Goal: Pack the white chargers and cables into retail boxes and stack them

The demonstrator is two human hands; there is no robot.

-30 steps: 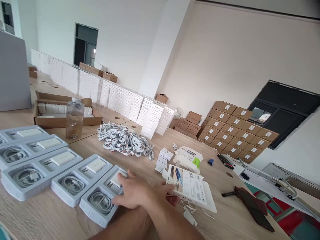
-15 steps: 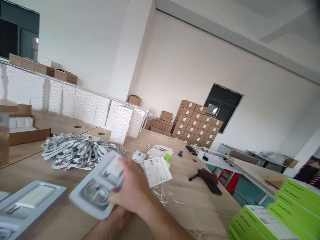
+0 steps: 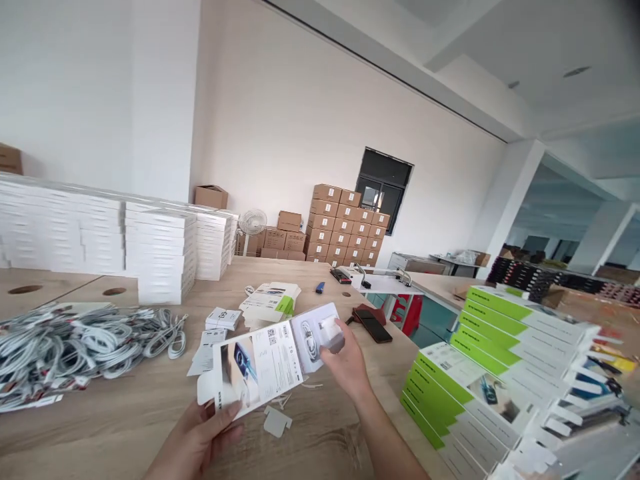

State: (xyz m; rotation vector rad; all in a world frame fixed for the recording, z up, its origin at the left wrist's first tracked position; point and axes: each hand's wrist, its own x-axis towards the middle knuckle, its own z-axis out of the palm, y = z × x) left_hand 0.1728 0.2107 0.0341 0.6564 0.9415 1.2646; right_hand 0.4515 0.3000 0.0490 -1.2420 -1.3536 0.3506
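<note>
My left hand (image 3: 210, 433) grips a white printed box (image 3: 260, 367) by its near left end, where a flap sticks out. The box lies tilted above the table, its far right end against a plastic tray (image 3: 311, 343). My right hand (image 3: 345, 357) pinches that tray at its right side. Inside the tray sit a coiled white cable (image 3: 309, 341) and a white block (image 3: 329, 329), partly behind my thumb and fingers. Whether the tray's edge is inside the box I cannot tell. Below the box a small white card piece (image 3: 276, 421) lies on the table.
A heap of white cables (image 3: 90, 350) lies at left, with white box stacks (image 3: 165, 247) behind. Leaflets (image 3: 270, 300), a blue object (image 3: 320, 287) and a black phone (image 3: 373, 325) rest farther back. Green-and-white boxes (image 3: 450, 393) are stacked at right.
The view has swung right. The tray has moved right in my right hand. My left hand, mostly hidden before, now holds a printed box against the tray.
</note>
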